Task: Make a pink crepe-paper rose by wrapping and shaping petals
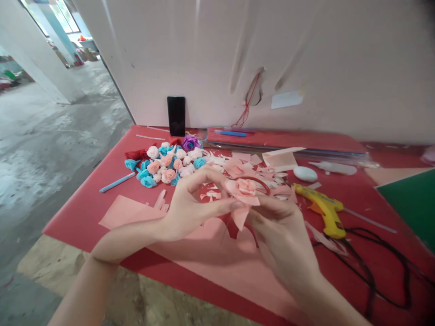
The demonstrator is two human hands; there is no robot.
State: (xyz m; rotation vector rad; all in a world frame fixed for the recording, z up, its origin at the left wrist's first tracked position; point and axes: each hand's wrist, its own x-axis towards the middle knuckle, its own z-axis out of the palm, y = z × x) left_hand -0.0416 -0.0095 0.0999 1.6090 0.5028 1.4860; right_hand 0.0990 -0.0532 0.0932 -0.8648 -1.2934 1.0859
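Observation:
A pink paper rose [246, 187] is held between both hands, above the middle of the table. Thumb and fingers of my left hand [193, 203] pinch it from the left, near its outer petals. My right hand [282, 231] grips its lower right side, where a pointed paper petal hangs down; part of the base is hidden by the fingers. Just beneath lies a sheet of pink paper [217, 253]. Red scissors handles [261, 182] show partly behind the rose. Several finished paper roses [166, 165] in blue, pink and white are heaped beyond my left hand.
A yellow glue gun [322, 210] with a black cord lies right on the red table [78, 213]. Behind it are a white egg-shaped object [305, 174] and a bottle [335, 168]. Paper scraps cover the middle. A phone [176, 116] leans on the back panel; a blue pen [117, 182] lies left.

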